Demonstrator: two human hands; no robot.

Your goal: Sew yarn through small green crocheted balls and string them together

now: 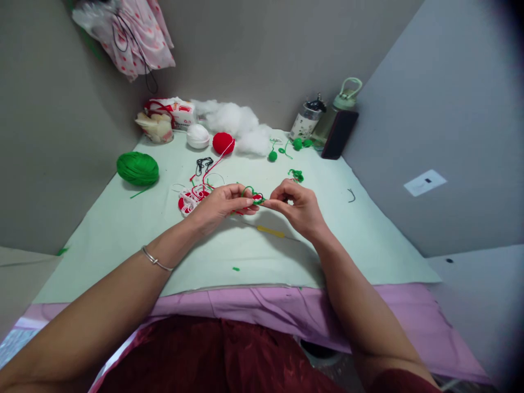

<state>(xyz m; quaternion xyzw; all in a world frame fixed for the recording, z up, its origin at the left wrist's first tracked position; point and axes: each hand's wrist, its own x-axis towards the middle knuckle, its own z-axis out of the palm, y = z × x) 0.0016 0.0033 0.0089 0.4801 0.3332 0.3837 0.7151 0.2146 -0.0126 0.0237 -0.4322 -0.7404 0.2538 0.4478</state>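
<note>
Between both hands, above the middle of the table, is a small crocheted piece in green and red with some black on it. My left hand grips its left side between thumb and fingers. The fingertips of my right hand are pinched together at its right end; whether they hold the piece's edge, a yarn end or a fine needle is too small to tell. Below the hands, a crochet hook with a yellow handle lies on the table. Loose white yarn and red pieces lie beside my left hand.
A green yarn ball sits at left. White and red yarn balls stand before white stuffing. Small green balls, a bottle and a phone are back right. Black yarn lies behind my left hand.
</note>
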